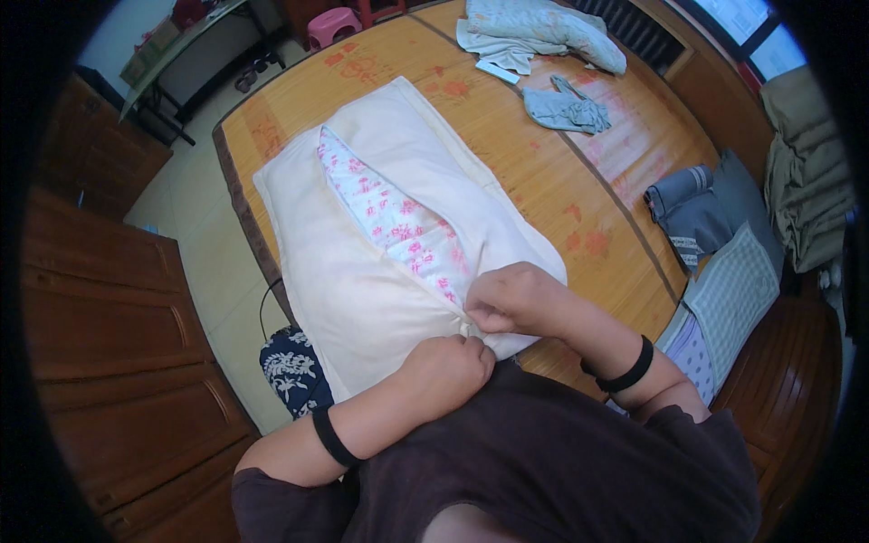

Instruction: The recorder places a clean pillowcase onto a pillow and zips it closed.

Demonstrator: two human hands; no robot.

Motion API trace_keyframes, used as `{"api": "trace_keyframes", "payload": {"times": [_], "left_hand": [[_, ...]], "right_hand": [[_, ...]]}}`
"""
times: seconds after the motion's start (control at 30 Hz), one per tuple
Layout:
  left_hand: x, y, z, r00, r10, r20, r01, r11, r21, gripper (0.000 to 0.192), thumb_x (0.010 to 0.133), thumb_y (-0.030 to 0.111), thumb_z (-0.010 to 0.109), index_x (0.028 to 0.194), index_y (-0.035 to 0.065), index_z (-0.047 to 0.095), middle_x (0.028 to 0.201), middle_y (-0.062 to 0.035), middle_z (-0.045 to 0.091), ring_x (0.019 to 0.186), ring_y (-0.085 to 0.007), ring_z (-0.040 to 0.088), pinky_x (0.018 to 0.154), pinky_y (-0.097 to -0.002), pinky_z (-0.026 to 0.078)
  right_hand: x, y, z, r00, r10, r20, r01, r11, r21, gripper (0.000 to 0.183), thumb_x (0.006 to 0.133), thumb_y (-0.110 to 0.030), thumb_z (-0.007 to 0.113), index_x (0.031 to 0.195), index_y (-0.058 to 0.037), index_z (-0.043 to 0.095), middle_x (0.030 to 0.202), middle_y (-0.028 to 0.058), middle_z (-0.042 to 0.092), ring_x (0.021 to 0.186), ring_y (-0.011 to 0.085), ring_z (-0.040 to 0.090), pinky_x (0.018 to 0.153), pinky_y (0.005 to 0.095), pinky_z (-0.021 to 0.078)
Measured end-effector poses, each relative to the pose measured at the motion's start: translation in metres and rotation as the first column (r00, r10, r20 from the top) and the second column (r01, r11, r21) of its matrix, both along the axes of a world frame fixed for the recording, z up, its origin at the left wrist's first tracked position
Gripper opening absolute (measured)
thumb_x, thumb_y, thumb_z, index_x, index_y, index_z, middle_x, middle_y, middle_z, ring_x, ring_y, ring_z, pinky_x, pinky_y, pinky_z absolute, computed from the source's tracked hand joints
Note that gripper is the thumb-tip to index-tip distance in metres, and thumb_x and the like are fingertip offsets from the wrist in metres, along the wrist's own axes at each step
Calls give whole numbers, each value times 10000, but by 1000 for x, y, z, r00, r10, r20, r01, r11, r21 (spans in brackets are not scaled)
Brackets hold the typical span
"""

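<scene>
A cream-white pillow cover (339, 298) lies on the bed before me, its long slit open lengthwise. Through the slit shows an inner pillow (400, 231) of white cloth with pink flowers. The slit narrows to a point at its far end and closes near my hands. My right hand (512, 298) pinches the cover at the slit's near end, fingers curled; whether a zipper pull is between them is hidden. Just below and to the left, my left hand (451, 370) grips the near edge of the cover, close to my body.
A bamboo-coloured mat (584, 203) with red flowers covers the bed. On it lie a light blue cloth (567, 108), a bundled quilt (543, 30) and a white box-like object (497, 72). Folded grey textiles (692, 203) and a checked pillow (736, 292) are at right. Wooden cabinets (115, 326) stand left.
</scene>
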State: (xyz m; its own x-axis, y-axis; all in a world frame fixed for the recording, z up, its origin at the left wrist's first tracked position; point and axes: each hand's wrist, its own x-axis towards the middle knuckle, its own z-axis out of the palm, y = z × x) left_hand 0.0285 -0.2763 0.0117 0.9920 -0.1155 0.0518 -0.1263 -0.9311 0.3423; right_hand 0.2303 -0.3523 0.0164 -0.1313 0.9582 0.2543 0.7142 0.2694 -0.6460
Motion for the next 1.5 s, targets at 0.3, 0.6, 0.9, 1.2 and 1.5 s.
{"api": "trace_keyframes", "payload": {"times": [0.3,0.6,0.9,1.2,1.5], "left_hand": [[1,-5,-1,998,-64,-19,64,998,17,121,821,148,590,868,48,639,832,-85,656,744,-242,684,611,-373,579],[-2,11,-2,995,-46,-86,24,970,-241,161,879,220,653,871,60,661,845,-102,658,749,-283,676,630,-393,565],[11,107,12,932,347,106,-314,917,-246,146,819,147,677,956,103,702,970,-98,661,979,-320,614,897,-460,464],[12,104,10,956,289,-56,-294,934,-204,142,876,217,681,983,125,696,987,-76,645,990,-295,567,951,-444,383],[14,107,2,947,321,-18,-315,914,-256,99,864,191,738,944,138,712,917,-43,660,944,-264,588,940,-414,381]], "right_hand": [[8,45,18,993,72,89,-81,991,104,120,811,-145,682,842,-52,614,738,136,629,701,349,651,657,445,525],[8,57,19,966,219,135,-242,950,196,186,695,-91,713,837,-76,593,839,91,606,839,307,629,830,418,514],[-7,44,0,953,206,223,-182,975,-124,160,753,-125,701,887,-95,619,803,95,637,862,307,634,937,419,417],[-4,30,-6,993,96,65,-98,995,18,116,794,-142,736,888,-105,680,862,65,676,893,277,642,959,451,433],[-18,0,-33,998,-40,54,22,955,296,201,722,-41,736,826,-114,581,959,-6,654,935,194,625,941,440,415]]}}
